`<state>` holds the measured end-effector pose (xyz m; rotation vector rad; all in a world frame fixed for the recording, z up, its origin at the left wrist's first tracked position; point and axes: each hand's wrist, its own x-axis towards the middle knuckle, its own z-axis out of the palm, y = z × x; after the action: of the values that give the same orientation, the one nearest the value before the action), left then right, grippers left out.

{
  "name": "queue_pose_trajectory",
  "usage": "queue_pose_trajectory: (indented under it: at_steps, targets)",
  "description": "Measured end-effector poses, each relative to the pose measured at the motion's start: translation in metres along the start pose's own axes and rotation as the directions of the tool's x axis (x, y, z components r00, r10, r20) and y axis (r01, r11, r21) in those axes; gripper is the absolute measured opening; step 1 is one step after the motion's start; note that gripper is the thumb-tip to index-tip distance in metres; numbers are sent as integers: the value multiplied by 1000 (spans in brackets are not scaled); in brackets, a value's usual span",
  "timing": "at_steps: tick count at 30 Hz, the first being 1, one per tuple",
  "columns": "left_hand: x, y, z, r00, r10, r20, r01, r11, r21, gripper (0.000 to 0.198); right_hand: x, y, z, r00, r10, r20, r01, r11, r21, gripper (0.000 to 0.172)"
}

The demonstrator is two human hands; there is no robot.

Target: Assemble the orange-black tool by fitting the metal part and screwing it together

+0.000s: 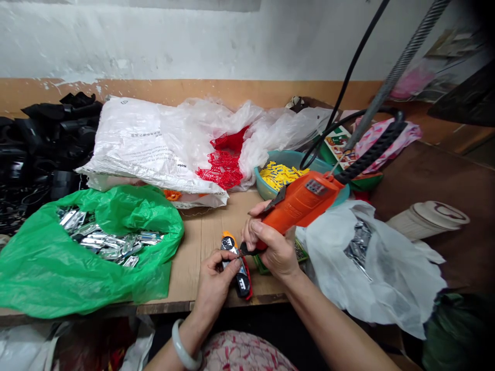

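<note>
The right hand (275, 251) wraps round a bulky orange plastic power driver (299, 200); the left hand (215, 279) has thumb and forefinger nearly meeting at its tip, holding what I can't tell, over a long black-and-orange plastic piece (242, 279), near centre. A tilted driver could skid into them.

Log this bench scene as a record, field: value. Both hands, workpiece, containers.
right hand: right hand grips an orange plastic corded power driver, tip slanting down-left
left hand: left hand, thumb and fingers at the driver's tip; anything pinched there is too small to tell
workpiece: small black, orange and red plastic piece, lying beneath the fingers
left container: green plastic bag, open, silvery shiny pieces inside
far container: round blue-green bowl holding yellow pieces
</note>
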<state>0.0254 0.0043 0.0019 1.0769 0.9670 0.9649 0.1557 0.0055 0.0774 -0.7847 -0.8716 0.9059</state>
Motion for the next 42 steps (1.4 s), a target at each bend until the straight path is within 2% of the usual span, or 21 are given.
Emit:
queue_pose_trajectory:
  at_steps: [6, 11, 17, 31, 34, 36, 39, 42]
  targets:
    - [0, 3, 2, 999, 31, -14, -31, 999, 24, 21, 1, -4, 1, 998, -53, -24, 53, 999, 9, 21]
    - [0, 6, 4, 997, 66, -24, -65, 996, 67, 17, 1, -5, 2, 998, -37, -42, 38, 999, 11, 23]
    - [1, 7, 5, 992, 127, -23, -123, 985, 124, 12, 2, -4, 2, 1000, -24, -4, 24, 999, 34, 22]
    - [1, 11, 5, 986, 167, -8, -162, 969, 184, 11, 3, -5, 1, 1000, -12, -11, 12, 999, -31, 26]
    - [0, 10, 6, 993, 115, -22, -110, 983, 149, 13, 3, -5, 0, 1000, -24, 0, 24, 999, -23, 24]
    - [-2, 9, 8, 997, 61, -54, -58, 997, 58, 22, 3, -7, 0, 999, -34, -2, 34, 999, -9, 21]
    - [-5, 11, 10, 995, 5, -95, -13, 996, -85, 48, 2, -13, -1, 1000, -20, -13, 20, 1000, 24, 19]
    - [-7, 11, 11, 993, -52, -105, 36, 988, -153, 69, 0, -19, -1, 1000, 4, 7, -4, 999, 40, 19]
